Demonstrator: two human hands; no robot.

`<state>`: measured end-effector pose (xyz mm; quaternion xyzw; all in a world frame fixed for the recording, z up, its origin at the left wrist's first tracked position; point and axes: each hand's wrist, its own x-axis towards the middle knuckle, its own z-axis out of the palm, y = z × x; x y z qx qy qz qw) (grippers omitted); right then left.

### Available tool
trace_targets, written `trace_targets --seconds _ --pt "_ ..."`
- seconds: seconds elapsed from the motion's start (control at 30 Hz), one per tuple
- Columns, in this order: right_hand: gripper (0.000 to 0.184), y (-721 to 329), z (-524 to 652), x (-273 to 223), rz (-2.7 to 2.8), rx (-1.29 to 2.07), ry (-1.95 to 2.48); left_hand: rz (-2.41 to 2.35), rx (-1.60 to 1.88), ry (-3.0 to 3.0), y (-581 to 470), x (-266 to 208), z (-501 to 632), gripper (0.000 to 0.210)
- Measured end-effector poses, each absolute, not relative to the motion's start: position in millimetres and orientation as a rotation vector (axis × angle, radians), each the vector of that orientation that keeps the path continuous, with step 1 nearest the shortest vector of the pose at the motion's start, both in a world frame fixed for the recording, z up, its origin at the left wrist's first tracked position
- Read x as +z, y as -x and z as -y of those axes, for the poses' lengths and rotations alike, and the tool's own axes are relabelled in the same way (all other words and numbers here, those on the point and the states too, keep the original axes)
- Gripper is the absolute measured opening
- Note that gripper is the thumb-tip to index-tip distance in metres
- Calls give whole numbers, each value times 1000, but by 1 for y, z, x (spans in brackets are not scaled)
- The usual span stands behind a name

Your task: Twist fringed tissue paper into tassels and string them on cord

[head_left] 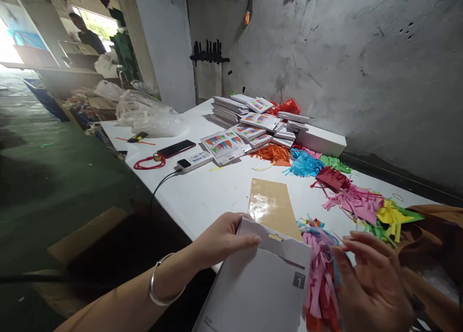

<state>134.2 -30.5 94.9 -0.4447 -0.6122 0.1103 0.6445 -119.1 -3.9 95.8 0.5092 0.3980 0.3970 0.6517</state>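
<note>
My left hand (231, 235) is closed on a flat white cardboard box (260, 283), thumb on its face near the top. The box has a hang hole in its top flap and a small dark square marked 1. Beside its right edge is a bunch of tissue-paper tassels (318, 274) in pink, red and blue. My right hand (372, 279) is at that bunch, thumb and forefinger brought together near thin strands at its edge. What they pinch is too small to make out. Behind the box lies a tan sheet (273, 204) with a shiny surface.
Coloured tassel bundles (354, 201) lie along the table's right side. Printed packages (249, 124) are piled at the back, by a white box (321, 140). A phone (176, 148), a cabled white device (194, 161), a red cord (150, 161) and a cutter (137, 137) lie left. A person (88, 35) is far behind.
</note>
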Motion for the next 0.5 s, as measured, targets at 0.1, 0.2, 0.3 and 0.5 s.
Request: trace_targets --seconds 0.1,0.2,0.3,0.5 --pt "8 -138 41 110 1550 701 950 -888 963 -1095 109 94 13 31" --pt "19 -128 47 109 1704 1043 1076 -925 996 -1129 101 93 19 29" --pt "25 -119 45 101 1732 916 1195 -950 1000 -1183 96 93 20 27" --pt "15 -123 41 93 1898 746 1166 -925 958 -1221 90 94 18 27"
